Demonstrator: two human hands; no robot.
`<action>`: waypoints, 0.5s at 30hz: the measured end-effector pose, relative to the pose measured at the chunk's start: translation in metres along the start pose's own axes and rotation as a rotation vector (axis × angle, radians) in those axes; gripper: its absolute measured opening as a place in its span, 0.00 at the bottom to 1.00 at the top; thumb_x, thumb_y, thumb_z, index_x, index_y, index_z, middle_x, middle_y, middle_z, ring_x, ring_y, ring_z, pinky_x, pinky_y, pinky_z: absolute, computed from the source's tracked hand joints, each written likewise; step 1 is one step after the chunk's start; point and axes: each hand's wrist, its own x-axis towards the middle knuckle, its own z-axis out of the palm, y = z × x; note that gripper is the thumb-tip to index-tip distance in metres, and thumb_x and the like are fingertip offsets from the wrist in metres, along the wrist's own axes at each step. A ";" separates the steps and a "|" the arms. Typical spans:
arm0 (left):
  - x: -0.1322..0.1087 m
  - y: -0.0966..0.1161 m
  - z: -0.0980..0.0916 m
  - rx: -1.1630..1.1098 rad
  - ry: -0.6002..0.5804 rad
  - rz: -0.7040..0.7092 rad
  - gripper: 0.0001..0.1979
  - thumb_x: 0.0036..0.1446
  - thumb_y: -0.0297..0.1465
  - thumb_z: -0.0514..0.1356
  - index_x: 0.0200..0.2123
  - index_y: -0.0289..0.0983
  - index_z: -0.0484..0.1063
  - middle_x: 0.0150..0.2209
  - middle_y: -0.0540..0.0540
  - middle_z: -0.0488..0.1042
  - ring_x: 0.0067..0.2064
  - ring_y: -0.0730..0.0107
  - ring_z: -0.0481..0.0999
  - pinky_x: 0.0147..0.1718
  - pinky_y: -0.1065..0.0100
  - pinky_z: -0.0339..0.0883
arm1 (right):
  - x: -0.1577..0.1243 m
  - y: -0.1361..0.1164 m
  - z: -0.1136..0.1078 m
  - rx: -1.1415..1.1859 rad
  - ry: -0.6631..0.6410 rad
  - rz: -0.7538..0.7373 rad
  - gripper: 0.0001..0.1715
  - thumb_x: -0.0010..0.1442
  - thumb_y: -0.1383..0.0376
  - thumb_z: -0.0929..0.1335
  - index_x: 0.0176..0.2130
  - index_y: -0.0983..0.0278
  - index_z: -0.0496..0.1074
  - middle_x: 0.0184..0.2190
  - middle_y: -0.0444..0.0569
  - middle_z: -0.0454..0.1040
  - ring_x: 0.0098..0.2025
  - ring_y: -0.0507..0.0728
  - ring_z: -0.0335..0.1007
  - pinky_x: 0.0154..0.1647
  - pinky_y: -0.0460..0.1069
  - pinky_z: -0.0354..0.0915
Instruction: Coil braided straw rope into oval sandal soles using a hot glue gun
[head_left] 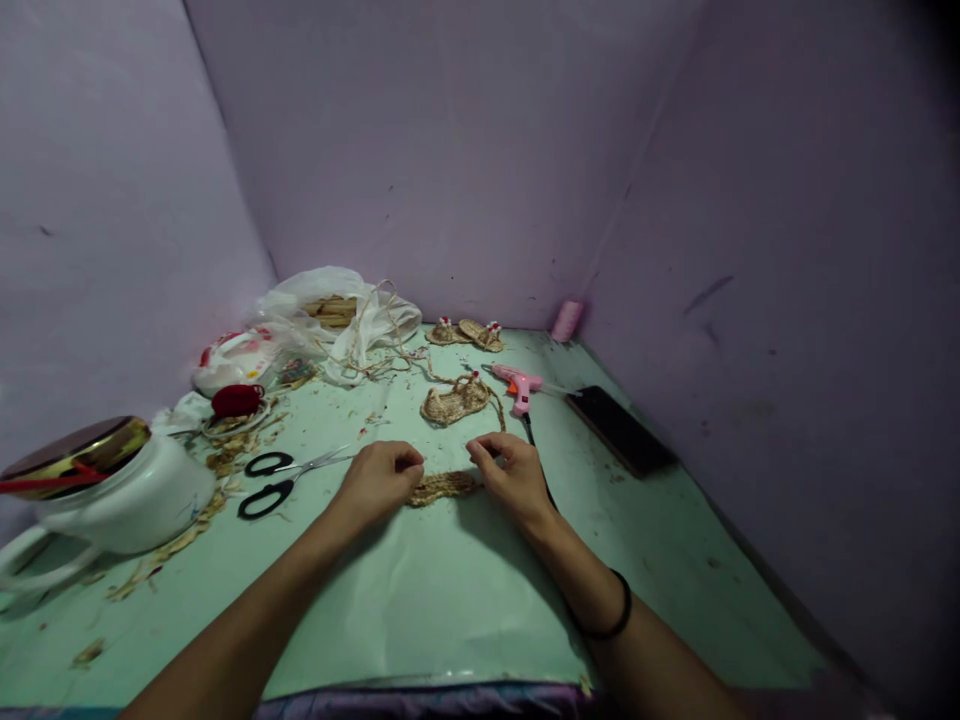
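A small flat piece of braided straw (448, 486), shaped like a slipper sole, lies on the table between my hands. My left hand (381, 474) has its fingers curled closed at the piece's left end, and they partly cover it. Over the right end, my right hand (517, 478) holds thumb and forefinger together in a pinch; whatever is between them is too small to make out. Just beyond sits a miniature woven straw slipper (454, 402) with a red bead and loose braided cord. Black-handled scissors (289, 478) lie open left of my left hand.
A pink glue gun (519, 386) and a dark phone (621, 430) lie on the right. Finished tiny slippers (465, 333) and a pink thread spool (568, 320) stand by the wall. Left are a plastic bag (352, 320), red yarn (238, 400), and a white mug (142, 505).
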 end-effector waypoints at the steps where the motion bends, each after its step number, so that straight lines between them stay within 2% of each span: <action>1: 0.000 0.000 -0.001 0.001 0.002 0.002 0.12 0.44 0.34 0.55 0.28 0.36 0.77 0.28 0.45 0.79 0.31 0.63 0.75 0.33 0.67 0.64 | 0.000 -0.001 0.000 -0.001 0.002 -0.002 0.12 0.55 0.62 0.65 0.24 0.61 0.75 0.23 0.47 0.77 0.27 0.55 0.70 0.33 0.49 0.64; 15: 0.000 -0.005 -0.004 0.010 0.031 -0.009 0.13 0.45 0.33 0.55 0.29 0.35 0.77 0.30 0.44 0.79 0.33 0.61 0.76 0.34 0.66 0.65 | 0.001 -0.006 0.004 -0.020 -0.013 -0.067 0.11 0.55 0.64 0.66 0.24 0.62 0.74 0.23 0.47 0.77 0.27 0.55 0.71 0.33 0.49 0.63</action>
